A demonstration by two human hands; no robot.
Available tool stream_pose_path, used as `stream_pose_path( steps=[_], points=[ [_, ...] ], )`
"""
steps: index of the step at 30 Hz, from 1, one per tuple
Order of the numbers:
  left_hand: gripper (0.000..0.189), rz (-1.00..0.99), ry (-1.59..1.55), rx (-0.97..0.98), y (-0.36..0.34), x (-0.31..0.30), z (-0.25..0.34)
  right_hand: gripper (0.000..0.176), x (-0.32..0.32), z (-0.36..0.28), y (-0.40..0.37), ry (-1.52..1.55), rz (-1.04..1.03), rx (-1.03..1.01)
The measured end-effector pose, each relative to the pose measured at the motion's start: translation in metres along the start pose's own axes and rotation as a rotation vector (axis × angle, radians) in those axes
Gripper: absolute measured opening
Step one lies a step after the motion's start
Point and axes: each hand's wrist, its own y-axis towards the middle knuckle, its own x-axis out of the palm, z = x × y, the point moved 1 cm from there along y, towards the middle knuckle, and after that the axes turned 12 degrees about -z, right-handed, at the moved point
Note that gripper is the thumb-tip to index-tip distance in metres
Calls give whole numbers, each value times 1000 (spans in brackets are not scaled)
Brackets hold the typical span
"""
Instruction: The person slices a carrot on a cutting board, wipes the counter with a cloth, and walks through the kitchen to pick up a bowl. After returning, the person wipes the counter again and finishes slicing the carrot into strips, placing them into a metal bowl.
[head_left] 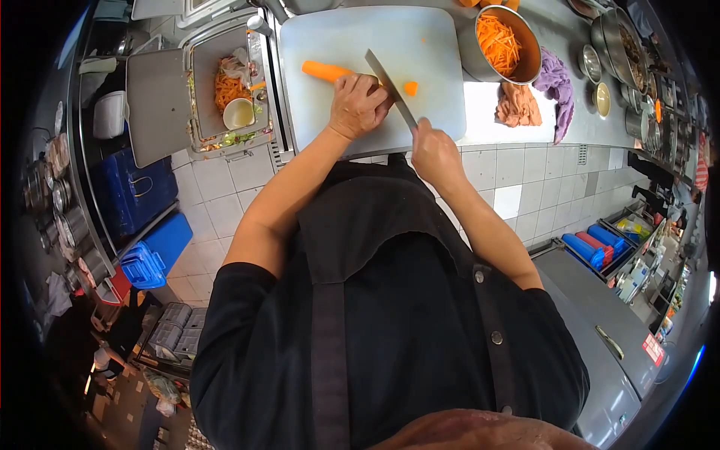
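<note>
Orange carrot (324, 71) lies sideways; knife (393, 91) slants near its end; stub (410, 88) beyond.

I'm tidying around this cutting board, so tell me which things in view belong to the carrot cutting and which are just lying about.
In the job:
- carrot, under the left hand
- knife, in the right hand
- cutting board
- probably the metal pot holding orange shreds

Apparently just lying about:
- purple cloth
- pinkish-orange cloth
- dark blue container

The shirt (420, 330) is black, its sleeves (244, 279) short. Over it goes a dark apron (375, 214); round metal buttons (496, 338) stud the right strap (501, 364).
</note>
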Motion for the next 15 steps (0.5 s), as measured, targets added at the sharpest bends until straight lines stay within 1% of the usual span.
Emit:
stream_pose_path(
  steps=[3,5,7,11,13,14,15],
  points=[
    [17,43,-31,17,1,1,0,19,24,8,38,-12,52,-49],
    [17,49,-35,16,0,2,2,19,26,12,41,-29,93,-81],
    [18,58,-35,9,-1,2,0,19,18,10,42,18,63,-58],
    [19,13,-18,11,-1,-2,0,21,-8,-1,7,34,58,-32],
    [19,9,-26,3,1,-2,2,21,-24,-9,-19,54,-4,-1],
    [20,7,-9,-5,0,-3,1,21,-29,-10,-28,50,-2,-1],
    [21,3,8,-15,0,-3,1,21,-33,-10,-35,35,-47,49]
  ],
)
